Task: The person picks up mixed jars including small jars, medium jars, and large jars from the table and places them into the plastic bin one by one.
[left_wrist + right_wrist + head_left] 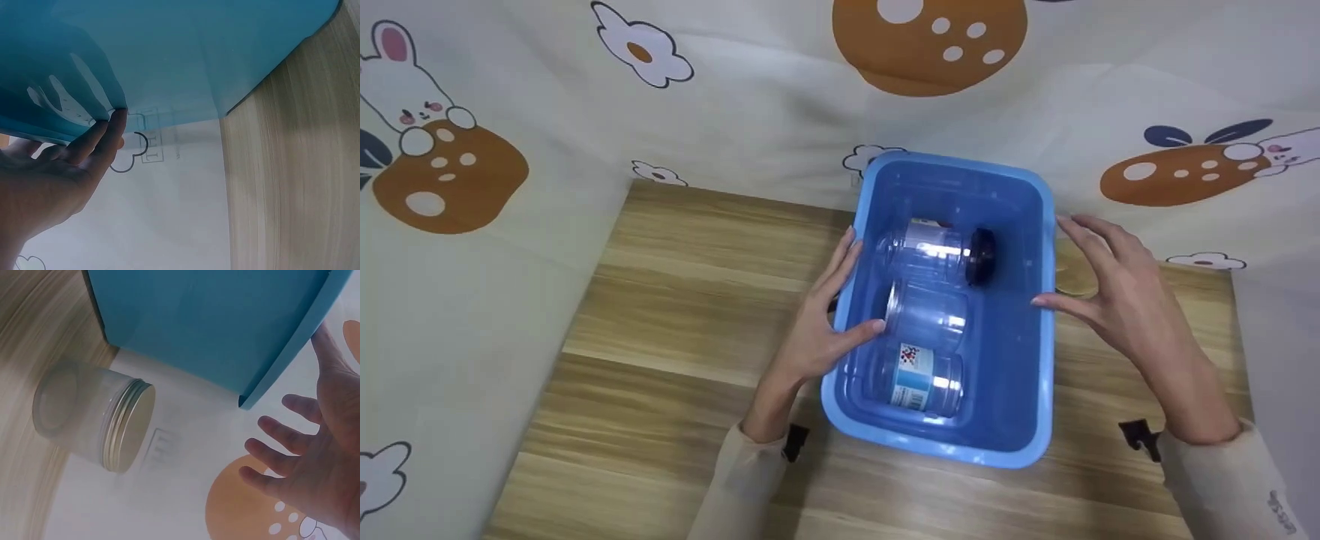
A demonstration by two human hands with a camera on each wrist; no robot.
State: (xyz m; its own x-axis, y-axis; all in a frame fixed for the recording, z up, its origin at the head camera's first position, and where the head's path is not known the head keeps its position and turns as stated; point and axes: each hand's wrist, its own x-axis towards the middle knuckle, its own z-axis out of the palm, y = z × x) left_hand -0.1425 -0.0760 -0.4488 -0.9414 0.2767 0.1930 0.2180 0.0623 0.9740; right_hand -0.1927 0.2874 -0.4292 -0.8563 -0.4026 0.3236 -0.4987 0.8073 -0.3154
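Observation:
A blue plastic bin (937,450) stands on the wooden table, with several clear plastic jars inside. One jar (934,247) has a dark lid (980,256), another (930,379) has a white and blue label, and a clear jar (930,315) lies between them. My left hand (825,330) grips the bin's left wall, thumb over the rim and fingertips against the outside (84,146). At the right rim, my right hand (1125,285) has its thumb over the edge; its fingers (287,433) are spread, away from the outer wall.
A clear jar with a gold lid (132,427) lies on the table (660,300) right of the bin, mostly hidden in the head view. Behind the table hangs a pale cloth (757,112) printed with rabbits, flowers and orange fruit.

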